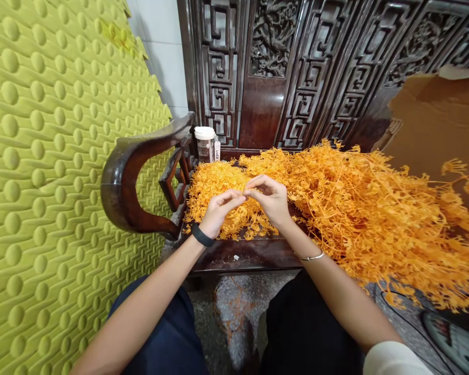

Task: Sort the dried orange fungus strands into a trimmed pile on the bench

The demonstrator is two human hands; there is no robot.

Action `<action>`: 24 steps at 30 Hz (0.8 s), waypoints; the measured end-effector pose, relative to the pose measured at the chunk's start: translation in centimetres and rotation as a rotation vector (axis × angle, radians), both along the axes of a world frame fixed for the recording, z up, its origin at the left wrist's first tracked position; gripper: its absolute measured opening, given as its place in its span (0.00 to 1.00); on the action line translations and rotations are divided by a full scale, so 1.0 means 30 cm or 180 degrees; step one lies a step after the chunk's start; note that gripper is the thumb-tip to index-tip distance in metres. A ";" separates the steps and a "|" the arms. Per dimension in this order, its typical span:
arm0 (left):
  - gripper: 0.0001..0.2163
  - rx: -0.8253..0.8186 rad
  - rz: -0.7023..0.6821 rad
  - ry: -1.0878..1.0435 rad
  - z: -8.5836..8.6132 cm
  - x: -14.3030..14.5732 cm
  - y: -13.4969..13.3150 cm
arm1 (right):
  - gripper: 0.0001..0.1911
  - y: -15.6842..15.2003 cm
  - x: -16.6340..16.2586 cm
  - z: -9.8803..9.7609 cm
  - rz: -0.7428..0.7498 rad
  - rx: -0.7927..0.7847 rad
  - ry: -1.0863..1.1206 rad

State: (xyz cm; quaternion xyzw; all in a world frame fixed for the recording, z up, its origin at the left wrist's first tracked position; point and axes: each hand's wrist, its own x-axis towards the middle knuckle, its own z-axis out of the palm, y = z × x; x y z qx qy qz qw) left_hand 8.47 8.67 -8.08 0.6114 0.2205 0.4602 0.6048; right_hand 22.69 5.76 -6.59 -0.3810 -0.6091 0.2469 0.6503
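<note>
My left hand point(218, 211) and my right hand point(271, 197) meet fingertip to fingertip above the bench seat. Both are pinched closed around something small, too tiny to make out. Beneath them spreads a pile of short orange artificial flower pieces point(211, 182). To the right of my right hand lies a big heap of orange artificial flower sprays point(359, 203) with long thin stems. A dark band circles my left wrist, and a thin bangle is on my right forearm.
The dark carved wooden bench point(266, 114) has a curved armrest point(115, 177) at left. A white-lidded cup point(205, 140) stands in its back corner. Yellow-green bumpy foam point(42, 182) rises on the left. Cardboard point(441, 125) leans at right. Orange scraps point(234, 307) lie on the floor.
</note>
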 end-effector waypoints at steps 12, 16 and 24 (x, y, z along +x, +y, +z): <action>0.13 -0.0426 -0.0422 -0.0088 0.031 0.000 -0.026 | 0.12 -0.007 -0.022 -0.002 0.0312 -0.0509 0.0846; 0.15 -0.0519 -0.0609 -0.0048 0.037 -0.010 -0.018 | 0.16 -0.001 -0.026 -0.014 0.0371 -0.0822 0.1245; 0.20 -0.0497 -0.1001 0.0077 0.044 -0.035 -0.039 | 0.16 0.012 -0.013 -0.012 0.0577 -0.1062 0.1521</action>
